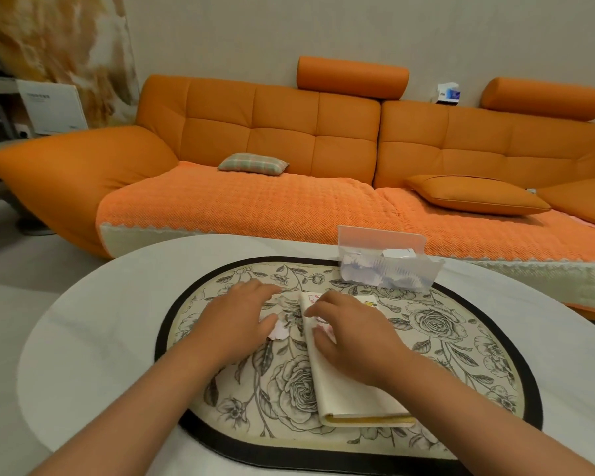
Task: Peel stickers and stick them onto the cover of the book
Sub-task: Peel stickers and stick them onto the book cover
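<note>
A person's two hands rest side by side, slightly apart, over a floral mat (461, 338) on a white table (100, 321). A closed cream book (344, 396) lies on the mat, its spine to the left. The right hand (354, 334) lies on the cover's far half, fingers loosely bent, tips touching the cover near small stickers. The left hand (236, 321) lies flat just left of the book, fingers straight, over a pale sticker sheet (278, 332) that shows at its thumb. A clear box (389, 266) of paper bits stands beyond the book. An orange sofa (289, 132) fills the background.
</note>
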The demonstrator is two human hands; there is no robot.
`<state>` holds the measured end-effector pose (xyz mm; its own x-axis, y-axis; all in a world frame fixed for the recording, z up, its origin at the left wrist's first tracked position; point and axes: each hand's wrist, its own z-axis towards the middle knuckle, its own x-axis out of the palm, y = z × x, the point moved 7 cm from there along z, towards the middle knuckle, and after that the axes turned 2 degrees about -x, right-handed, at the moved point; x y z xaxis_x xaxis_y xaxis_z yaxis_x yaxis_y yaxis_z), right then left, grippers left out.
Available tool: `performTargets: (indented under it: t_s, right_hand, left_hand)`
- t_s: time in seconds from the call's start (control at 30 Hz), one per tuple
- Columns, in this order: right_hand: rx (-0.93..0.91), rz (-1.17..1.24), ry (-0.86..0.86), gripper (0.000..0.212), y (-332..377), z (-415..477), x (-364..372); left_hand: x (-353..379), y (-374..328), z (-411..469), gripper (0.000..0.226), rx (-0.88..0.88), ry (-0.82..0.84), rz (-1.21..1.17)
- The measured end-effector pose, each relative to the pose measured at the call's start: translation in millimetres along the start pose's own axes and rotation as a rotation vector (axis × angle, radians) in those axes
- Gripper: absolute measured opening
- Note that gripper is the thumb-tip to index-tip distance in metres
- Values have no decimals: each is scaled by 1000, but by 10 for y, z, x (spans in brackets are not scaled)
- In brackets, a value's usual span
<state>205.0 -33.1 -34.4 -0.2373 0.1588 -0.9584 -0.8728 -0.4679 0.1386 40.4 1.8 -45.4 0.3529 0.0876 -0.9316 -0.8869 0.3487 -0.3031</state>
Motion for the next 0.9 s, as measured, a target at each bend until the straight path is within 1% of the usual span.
performTargets:
  t_s: [0.13, 0.3, 0.4, 0.5, 0.73, 0.8, 0.9]
  right_hand:
    - [-45, 4, 5, 37, 163, 173, 72]
    - [-83, -56, 72, 42, 264, 314, 225]
    - [-70, -96, 112, 34, 277, 380, 281]
    - [-72, -101, 112, 27, 294, 397, 285]
    - [-78, -97, 119, 26, 270, 341, 300]
    - [-41, -66, 84, 25, 260, 322, 261]
    - [156, 155, -42, 17, 105, 302, 122]
  left_hand:
    - [21, 138, -4, 45, -10, 48, -20]
    - [87, 128, -37, 39, 56, 119, -25]
    - [116, 144, -57, 33, 73, 134, -19]
    - [134, 162, -69, 32, 67, 137, -48]
    - [156, 172, -63, 28, 42, 116, -94]
    - [157, 162, -57, 28, 31, 105, -102]
    - [186, 153, -45, 36, 0, 100, -188]
